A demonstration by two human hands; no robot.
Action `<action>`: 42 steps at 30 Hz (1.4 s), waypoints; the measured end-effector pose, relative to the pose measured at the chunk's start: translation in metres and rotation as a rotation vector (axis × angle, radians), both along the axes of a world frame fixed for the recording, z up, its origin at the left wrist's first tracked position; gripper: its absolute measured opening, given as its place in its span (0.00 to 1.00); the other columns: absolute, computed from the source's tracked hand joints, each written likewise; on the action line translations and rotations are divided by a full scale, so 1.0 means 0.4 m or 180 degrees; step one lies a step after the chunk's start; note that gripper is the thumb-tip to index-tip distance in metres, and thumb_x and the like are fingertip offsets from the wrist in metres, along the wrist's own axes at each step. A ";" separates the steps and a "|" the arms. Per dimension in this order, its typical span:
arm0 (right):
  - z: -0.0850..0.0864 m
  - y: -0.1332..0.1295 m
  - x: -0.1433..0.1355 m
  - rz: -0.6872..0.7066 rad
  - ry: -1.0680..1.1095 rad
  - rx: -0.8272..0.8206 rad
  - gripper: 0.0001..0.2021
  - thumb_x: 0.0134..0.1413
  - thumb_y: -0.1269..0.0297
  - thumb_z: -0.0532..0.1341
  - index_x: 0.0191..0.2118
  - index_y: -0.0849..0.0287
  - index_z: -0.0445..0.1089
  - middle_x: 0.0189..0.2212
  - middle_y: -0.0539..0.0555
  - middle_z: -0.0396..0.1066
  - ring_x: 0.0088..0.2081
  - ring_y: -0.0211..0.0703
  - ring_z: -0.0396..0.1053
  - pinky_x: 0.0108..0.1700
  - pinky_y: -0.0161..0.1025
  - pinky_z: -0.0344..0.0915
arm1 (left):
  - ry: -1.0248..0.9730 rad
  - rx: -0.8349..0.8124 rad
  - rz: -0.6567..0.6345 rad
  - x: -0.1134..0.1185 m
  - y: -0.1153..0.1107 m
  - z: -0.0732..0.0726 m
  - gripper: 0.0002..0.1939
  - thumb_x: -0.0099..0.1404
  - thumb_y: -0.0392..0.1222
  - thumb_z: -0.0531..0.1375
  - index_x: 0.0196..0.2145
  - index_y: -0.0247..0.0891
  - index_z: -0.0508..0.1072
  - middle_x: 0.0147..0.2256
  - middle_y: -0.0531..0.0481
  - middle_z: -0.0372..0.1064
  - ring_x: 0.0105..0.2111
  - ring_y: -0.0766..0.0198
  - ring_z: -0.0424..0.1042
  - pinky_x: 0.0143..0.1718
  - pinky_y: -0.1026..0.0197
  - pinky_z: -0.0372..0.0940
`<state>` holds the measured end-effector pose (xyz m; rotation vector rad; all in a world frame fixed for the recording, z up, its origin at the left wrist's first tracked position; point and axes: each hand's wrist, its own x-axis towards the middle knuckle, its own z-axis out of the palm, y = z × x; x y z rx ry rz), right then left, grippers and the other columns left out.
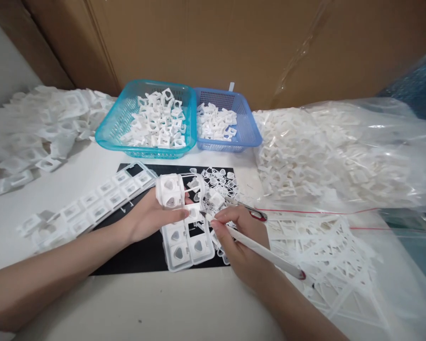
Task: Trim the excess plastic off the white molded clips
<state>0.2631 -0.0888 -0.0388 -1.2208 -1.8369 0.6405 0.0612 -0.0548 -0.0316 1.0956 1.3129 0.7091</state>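
My left hand (149, 215) grips a translucent white tray (177, 265) of square compartments, its thumb on top and its other fingers mostly hidden underneath. Beside the thumb tip is a small white square piece (193, 211). Several of the tray's squares show grey, rounded-triangle shapes. In a pen-like grip, my right hand (243, 237) is closed around a slim white tool (266, 253) with a reddish rear end. The tool's dark tip is close to the square piece; whether they touch, I cannot tell. Small white looped parts (218, 177) lie scattered behind the tray on a black mat (138, 255).
Another filled tray (102, 203) lies at left. Small scissors or snips (257, 214) rest right of the mat. Behind are a teal basket (106, 137) and a blue basket (252, 135) of white pieces. Piled white parts (57, 118) and clear bags (323, 147) flank them.
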 end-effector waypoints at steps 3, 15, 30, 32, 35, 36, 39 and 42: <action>0.003 -0.001 -0.006 0.0019 -0.0147 0.0084 0.06 0.59 0.69 0.57 0.31 0.54 0.62 0.25 0.48 0.70 0.27 0.37 0.70 0.28 0.32 0.63 | -0.0054 0.0044 -0.0047 -0.002 0.001 -0.003 0.15 0.50 0.42 0.69 0.35 0.38 0.73 0.36 0.49 0.77 0.40 0.52 0.74 0.40 0.58 0.68; -0.035 -0.003 -0.024 0.0156 -0.0670 0.0846 0.08 0.60 0.74 0.54 0.32 0.55 0.60 0.25 0.50 0.66 0.27 0.40 0.66 0.30 0.36 0.65 | -0.0065 -0.0050 -0.0218 0.002 -0.007 -0.002 0.12 0.50 0.43 0.68 0.32 0.38 0.75 0.31 0.51 0.74 0.29 0.60 0.70 0.26 0.65 0.63; 0.008 0.000 0.008 0.0054 0.0433 0.0091 0.06 0.59 0.71 0.58 0.32 0.54 0.63 0.25 0.45 0.68 0.29 0.35 0.70 0.31 0.32 0.64 | -0.0461 -0.0187 0.0213 0.001 0.000 -0.011 0.25 0.45 0.41 0.71 0.41 0.39 0.68 0.34 0.52 0.74 0.33 0.58 0.73 0.30 0.62 0.65; 0.011 -0.002 0.011 0.0154 0.0477 -0.0011 0.06 0.59 0.70 0.59 0.32 0.54 0.63 0.25 0.45 0.68 0.28 0.34 0.69 0.31 0.32 0.63 | -0.0451 -0.0185 0.0188 0.002 0.000 -0.011 0.24 0.46 0.41 0.71 0.40 0.39 0.68 0.34 0.52 0.74 0.33 0.59 0.73 0.28 0.64 0.64; 0.011 -0.001 0.008 0.0234 0.0407 -0.0021 0.07 0.59 0.71 0.59 0.30 0.55 0.63 0.24 0.45 0.68 0.27 0.34 0.68 0.30 0.31 0.63 | -0.0375 -0.0186 0.0252 0.005 -0.002 -0.012 0.24 0.47 0.41 0.70 0.41 0.39 0.68 0.35 0.52 0.74 0.35 0.57 0.73 0.28 0.63 0.64; 0.011 0.000 0.006 0.0230 0.0378 -0.0008 0.07 0.59 0.71 0.59 0.30 0.55 0.62 0.24 0.45 0.68 0.27 0.34 0.68 0.30 0.31 0.62 | -0.0357 -0.0187 0.0278 0.006 -0.003 -0.012 0.24 0.47 0.41 0.70 0.41 0.39 0.68 0.35 0.51 0.74 0.35 0.56 0.73 0.29 0.63 0.64; 0.013 0.002 0.005 0.0223 0.0258 0.0049 0.07 0.59 0.70 0.58 0.30 0.55 0.62 0.24 0.46 0.68 0.27 0.34 0.69 0.29 0.31 0.62 | -0.0397 -0.0146 0.0290 0.007 -0.005 -0.013 0.23 0.47 0.41 0.70 0.41 0.40 0.69 0.36 0.51 0.75 0.35 0.56 0.74 0.29 0.62 0.65; 0.015 0.003 0.004 0.0261 0.0137 0.0081 0.07 0.59 0.70 0.58 0.30 0.55 0.62 0.25 0.47 0.69 0.28 0.35 0.69 0.30 0.33 0.63 | -0.0425 -0.0088 0.0224 0.006 -0.006 -0.014 0.22 0.47 0.40 0.69 0.41 0.40 0.69 0.35 0.51 0.76 0.32 0.57 0.73 0.26 0.63 0.63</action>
